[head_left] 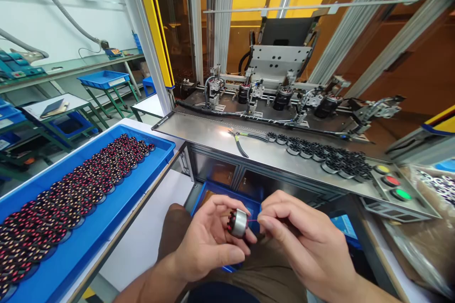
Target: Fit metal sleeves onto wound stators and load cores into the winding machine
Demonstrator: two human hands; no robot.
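Note:
My left hand (213, 239) is closed around a motor stator (239, 223), a small ring with a bare metal outer band and black and red teeth showing on its left side. From its right side a thin reddish wire (252, 220) runs across to my right hand (305, 236), whose thumb and index finger pinch the end. Both hands are held above my lap, in front of the machine's steel ledge. On that ledge, beyond my hands, lie cutting pliers (240, 144) with green and black handles.
Wound stators fill much of a blue tray (156, 170) on the left. Black-toothed rings (316, 151) stand in rows along the ledge (209, 135), right of the pliers. Behind are machine fixtures (282, 99). A button box (398, 189) and a plastic-lined box (426, 227) sit at right.

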